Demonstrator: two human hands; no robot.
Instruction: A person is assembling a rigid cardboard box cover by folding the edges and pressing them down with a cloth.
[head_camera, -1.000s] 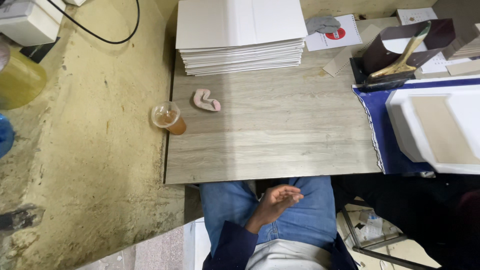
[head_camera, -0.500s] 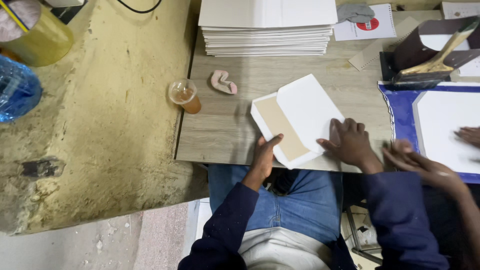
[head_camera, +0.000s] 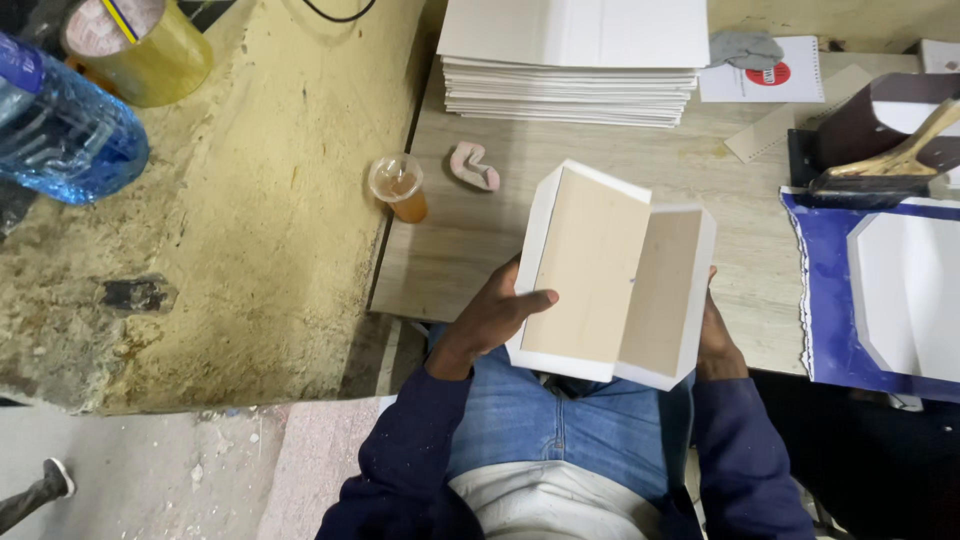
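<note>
1. A folded card panel (head_camera: 610, 275) — white outside, tan inside, bent along a middle crease into two leaves — is held up over the near edge of the wooden table (head_camera: 560, 190), above the person's lap.
2. The left hand (head_camera: 495, 315) grips the panel's left leaf: the thumb lies across the tan inner face near the lower left, and the fingers are curled behind the white edge, closed on the card.
3. The right hand (head_camera: 715, 335) is mostly hidden behind the right leaf; only its back and wrist show at the lower right edge. It touches the panel there, but how its fingers are set cannot be told.
4. On the table just left of the panel stand a small plastic cup (head_camera: 398, 187) with amber liquid at the table's edge and, beside it, a pinkish curled scrap (head_camera: 473, 165).
5. Behind the panel, well apart, is a tall stack of white sheets (head_camera: 575, 55).
6. To the right lies a blue sheet (head_camera: 825, 290) with a white cut-out shape (head_camera: 910, 295) on it, and above that a brush (head_camera: 895, 165) rests across a dark tray (head_camera: 860, 125).
7. Far left — on the rough yellowish floor — are a blue water bottle (head_camera: 60, 135) and a roll of tape (head_camera: 140, 50).
</note>
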